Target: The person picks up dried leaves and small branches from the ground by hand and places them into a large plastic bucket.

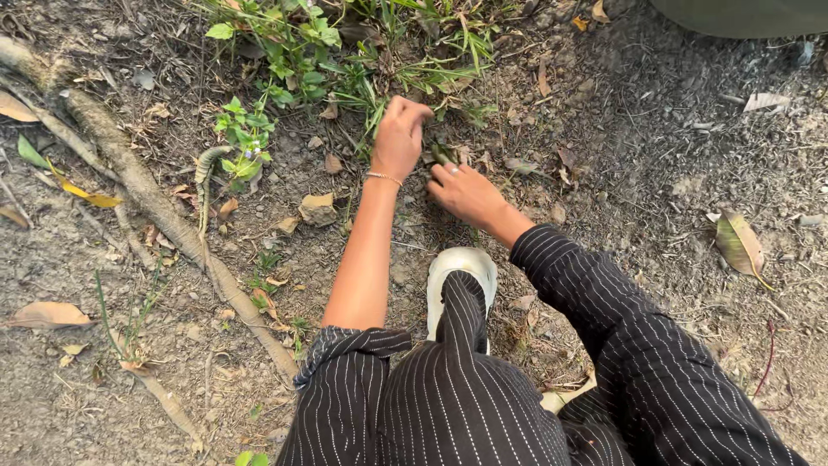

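The setting is outdoors on bare, grey-brown packed soil (655, 138) strewn with twigs and small stones. A thick, pale, knobbly tree root (147, 194) runs diagonally from the upper left toward the lower centre. Dry brown fallen leaves (47, 315) lie scattered about, and one large yellow-green leaf (739, 243) rests at the right. A dull olive shape (742, 13) at the top right edge is cut off, possibly cloth. The daylight is soft and even, with no hard shadows.

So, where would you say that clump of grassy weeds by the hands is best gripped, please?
Probably low at its base, near the soil, coming from the person's side: the grassy weeds fan up and away, and the left hand already closes there, with the right hand beside.
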